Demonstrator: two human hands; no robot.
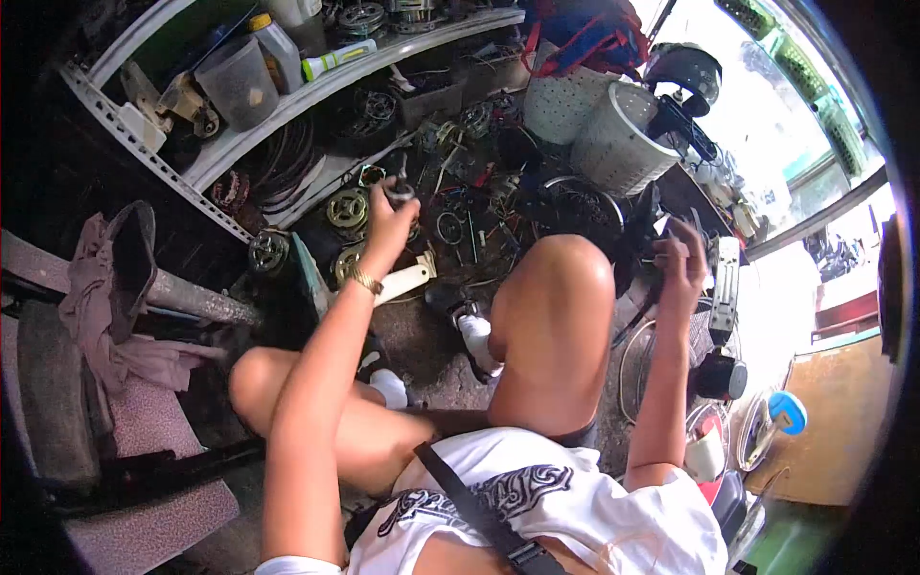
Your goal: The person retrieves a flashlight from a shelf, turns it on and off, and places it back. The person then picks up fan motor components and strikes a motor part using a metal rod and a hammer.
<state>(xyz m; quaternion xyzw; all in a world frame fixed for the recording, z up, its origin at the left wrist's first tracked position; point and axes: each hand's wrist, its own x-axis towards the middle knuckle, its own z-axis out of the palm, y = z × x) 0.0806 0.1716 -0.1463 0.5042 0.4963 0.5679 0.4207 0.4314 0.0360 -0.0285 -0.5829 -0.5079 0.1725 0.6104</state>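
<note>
My left hand (391, 222), with a gold watch on its wrist, is raised over the clutter on the floor. Its fingers are closed around a small tool (401, 182) with a shiny metal end pointing up; its exact kind is unclear. Beyond my raised knee, my right hand (682, 257) has its fingers curled at a dark black part (648, 225), which blends into the shadow behind. Near my left hand lie round metal coil-like parts (347, 209) and a white flat piece (406, 282).
A metal shelf (316, 88) holds a clear container (238, 86) and a flashlight (339, 59). White perforated baskets (623, 139) stand at the back right. Loose parts cover the floor ahead. A cloth (91, 297) hangs at the left; a blue-topped object (787, 413) sits at right.
</note>
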